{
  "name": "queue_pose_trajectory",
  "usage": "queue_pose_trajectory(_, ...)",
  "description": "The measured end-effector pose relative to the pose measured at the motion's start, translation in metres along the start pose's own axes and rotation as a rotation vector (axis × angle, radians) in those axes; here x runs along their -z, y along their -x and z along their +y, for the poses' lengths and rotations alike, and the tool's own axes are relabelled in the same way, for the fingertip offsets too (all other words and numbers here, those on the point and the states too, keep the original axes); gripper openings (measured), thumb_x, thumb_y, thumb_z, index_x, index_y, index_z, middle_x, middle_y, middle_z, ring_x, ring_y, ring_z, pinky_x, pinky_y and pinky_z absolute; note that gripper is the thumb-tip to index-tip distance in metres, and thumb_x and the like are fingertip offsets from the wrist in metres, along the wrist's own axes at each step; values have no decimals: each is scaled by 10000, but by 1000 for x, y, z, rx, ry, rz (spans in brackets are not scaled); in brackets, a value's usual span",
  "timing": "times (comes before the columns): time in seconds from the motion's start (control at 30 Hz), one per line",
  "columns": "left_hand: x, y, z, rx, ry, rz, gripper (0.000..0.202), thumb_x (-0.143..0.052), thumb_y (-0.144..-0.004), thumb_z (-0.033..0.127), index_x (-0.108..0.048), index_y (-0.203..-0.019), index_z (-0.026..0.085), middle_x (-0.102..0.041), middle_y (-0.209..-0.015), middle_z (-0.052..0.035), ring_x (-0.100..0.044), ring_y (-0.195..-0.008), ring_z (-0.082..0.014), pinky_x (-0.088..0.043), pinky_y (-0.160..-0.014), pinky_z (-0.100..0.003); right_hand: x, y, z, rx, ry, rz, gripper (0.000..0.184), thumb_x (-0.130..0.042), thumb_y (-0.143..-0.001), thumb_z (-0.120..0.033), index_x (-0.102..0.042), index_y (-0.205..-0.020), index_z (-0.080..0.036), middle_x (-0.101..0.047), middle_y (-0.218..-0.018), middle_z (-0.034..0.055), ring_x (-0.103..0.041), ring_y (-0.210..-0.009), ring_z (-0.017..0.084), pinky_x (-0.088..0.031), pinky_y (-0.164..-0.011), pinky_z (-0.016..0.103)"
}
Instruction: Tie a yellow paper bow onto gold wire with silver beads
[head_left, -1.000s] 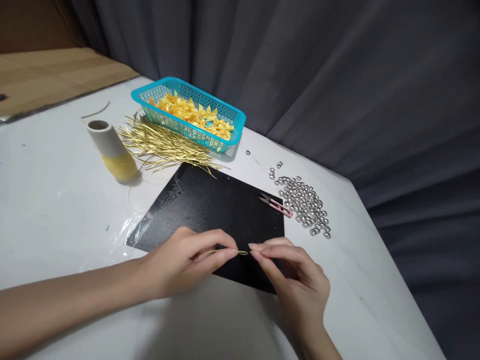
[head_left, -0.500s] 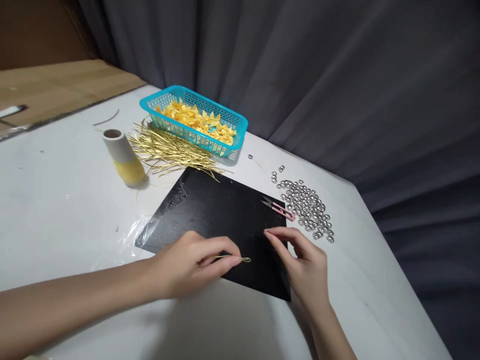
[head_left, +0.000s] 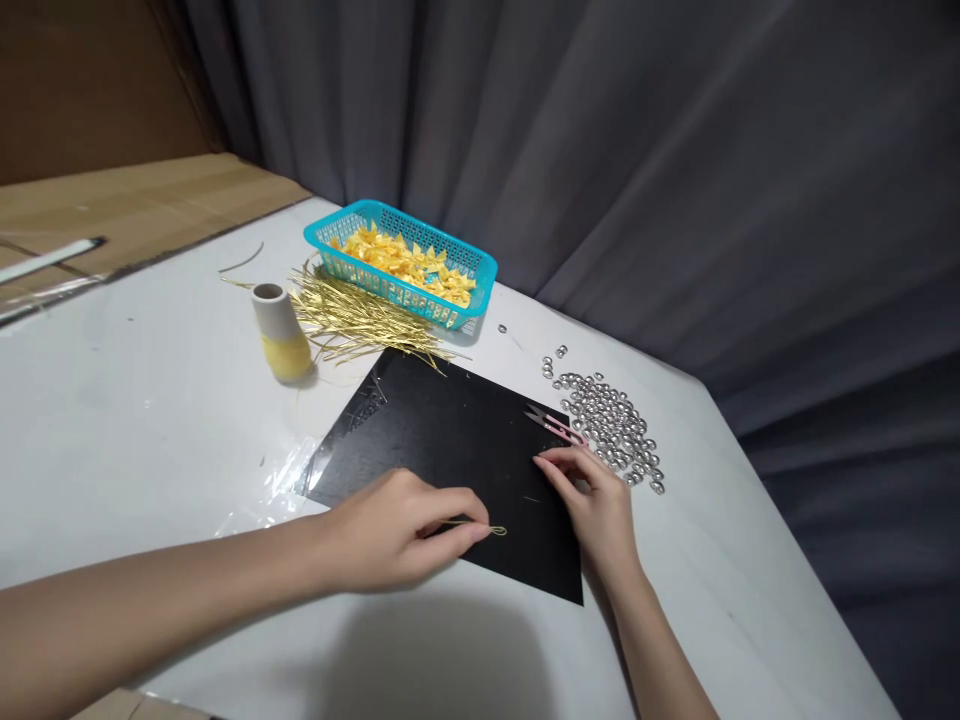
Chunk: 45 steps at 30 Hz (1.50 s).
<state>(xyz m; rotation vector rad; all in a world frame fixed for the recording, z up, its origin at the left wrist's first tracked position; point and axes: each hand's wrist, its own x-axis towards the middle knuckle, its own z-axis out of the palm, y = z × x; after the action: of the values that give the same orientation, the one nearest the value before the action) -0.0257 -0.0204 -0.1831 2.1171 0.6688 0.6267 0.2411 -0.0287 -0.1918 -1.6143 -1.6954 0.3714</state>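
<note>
left hand, bare, forearm lying low across the white table from the lower left, thumb and fingertips pinching a thin gold wire, its far end bent into a small loop above a black sheet. right hand, bare, set apart from the left, holding nothing visible, forearm rising from the lower right, fingers extended low over the sheet's right side. pink-handled thread snips lying on the sheet just beyond those fingers. silver beads in a loose heap just past the snips, a few strays farther off. clear plastic film under the sheet's left corner. gold wire strands in a loose bundle beside a cream-and-yellow spool. turquoise mesh basket of yellow folded pieces behind, then cardboard and grey curtain.
</note>
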Motion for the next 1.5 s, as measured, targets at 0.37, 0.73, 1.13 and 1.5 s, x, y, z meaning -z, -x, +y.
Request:
queue_pose_trajectory(0.37,4,-2,3,104,63,35,249,-485,-969,319,-691,-954,179,-304,-499,104,-292,-455,-73,-231,-476,-197,4,21,-60,131,-238,-152,101,-594,-926,-210,-679,-975,-234,-669,-935,49,-634,-857,177,-511,-739,290)
queue_pose_trajectory(0.73,1,-1,0,2,5,23,221,-475,-978,287,-672,-974,188,-480,-533,71,-416,-454,-71,-297,-478,-186,-9,33,-76,-123,-422,-329,123,-646,-879,-309,-662,-899,-188,-635,-792,29,-578,-673,136,-479,-604,239)
queue_pose_trajectory(1.13,1,4,0,-171,-190,55,190,-459,-981,248,-645,-980,208,-732,-708,33,-657,-531,-112,-425,-501,-212,-13,36,-76,-477,-680,-557,385,-659,-841,-544,-561,-772,-177,-481,-569,-57,-448,-484,76,-376,-501,211)
queue_pose_trajectory(1.5,3,1,1,-138,-185,27,209,-457,-982,264,-657,-986,204,-725,-695,19,-663,-543,-120,-421,-513,-208,-14,36,-73,-466,-727,-546,384,-656,-856,-530,-572,-752,-170,-514,-550,-47,-459,-451,64,-381,-480,195)
